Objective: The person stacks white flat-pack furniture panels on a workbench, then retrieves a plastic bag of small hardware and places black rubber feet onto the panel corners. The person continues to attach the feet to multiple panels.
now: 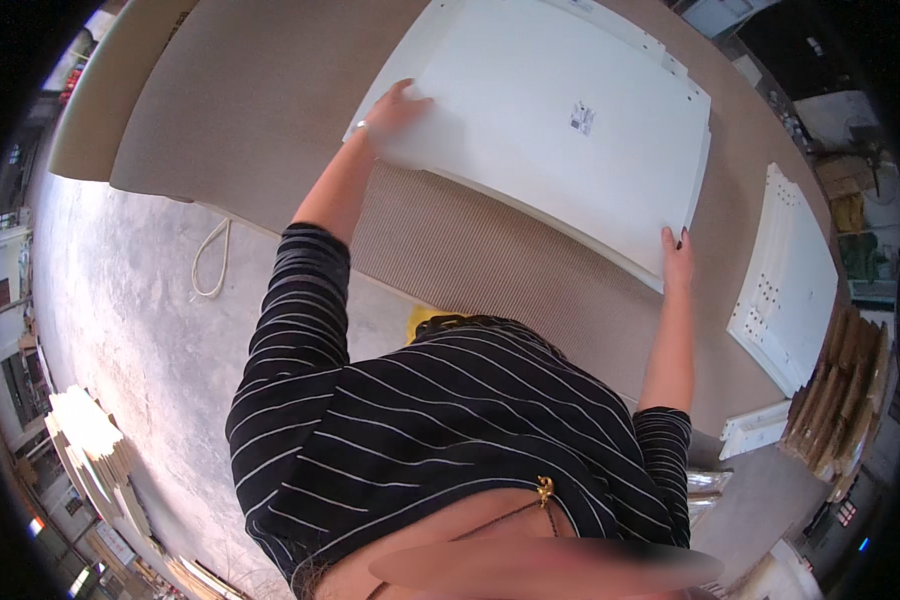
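A large white panel [540, 115] lies flat on top of other white panels on brown corrugated cardboard in front of me. A small printed label [582, 118] sits on its face. My left hand [395, 112] grips the panel at its left end, near the front corner; part of that hand is smeared. At the front right corner, my right hand [677, 255] holds the edge, with fingertips showing on the side and the rest of the grip hidden.
Corrugated cardboard [450, 230] covers the work surface, and a roll of it [120, 100] stands at the left. White drilled panels [785, 285] lie to the right, beside stacked brown boards [838, 390]. A cord loop [211, 262] hangs at the left edge. Pale boards [95, 450] stand lower left.
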The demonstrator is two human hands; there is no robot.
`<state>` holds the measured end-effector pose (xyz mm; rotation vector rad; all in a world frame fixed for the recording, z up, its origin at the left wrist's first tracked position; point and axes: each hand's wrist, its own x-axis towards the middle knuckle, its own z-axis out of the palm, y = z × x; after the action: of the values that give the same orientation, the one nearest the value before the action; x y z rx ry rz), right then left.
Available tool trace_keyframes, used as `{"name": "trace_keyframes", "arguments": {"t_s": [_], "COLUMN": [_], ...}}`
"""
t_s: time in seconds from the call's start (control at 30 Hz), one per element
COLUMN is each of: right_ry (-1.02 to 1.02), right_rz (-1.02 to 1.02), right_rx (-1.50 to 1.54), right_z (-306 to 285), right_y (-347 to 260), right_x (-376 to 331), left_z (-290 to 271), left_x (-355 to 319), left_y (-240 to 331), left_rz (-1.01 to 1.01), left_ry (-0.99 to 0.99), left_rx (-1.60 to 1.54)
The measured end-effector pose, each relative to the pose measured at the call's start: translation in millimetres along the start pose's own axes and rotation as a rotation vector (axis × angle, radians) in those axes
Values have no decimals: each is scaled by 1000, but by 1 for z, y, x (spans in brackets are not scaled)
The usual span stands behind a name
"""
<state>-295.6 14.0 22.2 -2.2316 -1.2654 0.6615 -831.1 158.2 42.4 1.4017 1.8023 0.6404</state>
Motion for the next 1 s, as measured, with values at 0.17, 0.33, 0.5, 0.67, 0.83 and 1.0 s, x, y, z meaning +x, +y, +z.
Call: {"name": "trace_keyframes", "arguments": {"t_s": [0.17,0.33,0.5,0.67,0.83,1.0], "right_ry": [188,246,267,152,320,875], "right_rz": [-69,104,264,132,-25,475], "right_rx": [174,209,75,343,784,433], "right_z": [26,41,57,59,33,-110], "right_y": [18,14,-17,2,104,314], "right_x": [-49,-61,-64,-68,-61,-114], "left_z": [27,61,54,41,24,102], "left_x": [-44,-19,0,20,-14,-119], "left_y": [-52,-67,-83,-102,-74,32], "left_rz": [115,-2,-133,39,138,535], "left_ry": [497,704,673,790,896,995], "left_rx": [-470,-443,-697,-394,24,331]}}
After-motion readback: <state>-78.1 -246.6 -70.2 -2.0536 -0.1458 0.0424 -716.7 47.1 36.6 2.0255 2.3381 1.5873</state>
